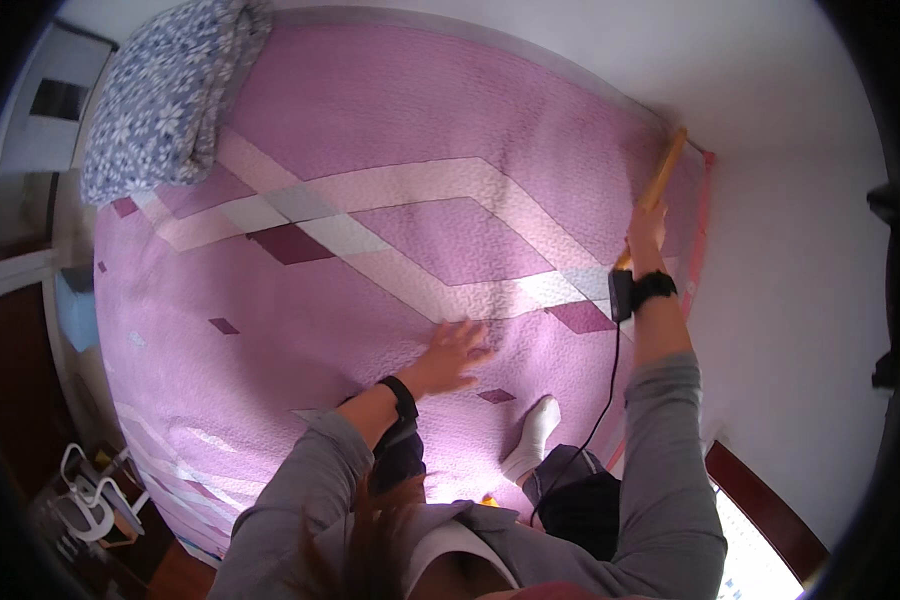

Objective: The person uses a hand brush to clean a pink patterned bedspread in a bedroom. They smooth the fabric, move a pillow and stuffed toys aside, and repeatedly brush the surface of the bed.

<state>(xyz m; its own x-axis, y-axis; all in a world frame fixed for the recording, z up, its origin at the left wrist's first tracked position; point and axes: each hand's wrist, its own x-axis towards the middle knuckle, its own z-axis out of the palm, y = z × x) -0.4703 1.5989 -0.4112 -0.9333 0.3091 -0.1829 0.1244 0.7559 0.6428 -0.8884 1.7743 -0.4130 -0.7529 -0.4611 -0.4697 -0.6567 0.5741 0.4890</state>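
Note:
A pink quilted bedspread (390, 255) with a diamond pattern covers the bed below me. My left hand (456, 358) rests or hovers over it near the middle, fingers spread, with nothing in it. At the right, my right hand (647, 225) is closed around a yellow stick-like tool (668, 166), whose far end reaches the bed's edge by the wall corner. Its material and exact kind cannot be told. A small black box (620, 295) with a black cable (610, 397) sits at my right wrist, beside a black band.
Folded blue floral bedding (157, 105) lies at the upper left. White walls (787, 285) border the far and right sides. A white chair or stand (90, 502) is on the floor at lower left. My socked foot (538, 435) is on the bed.

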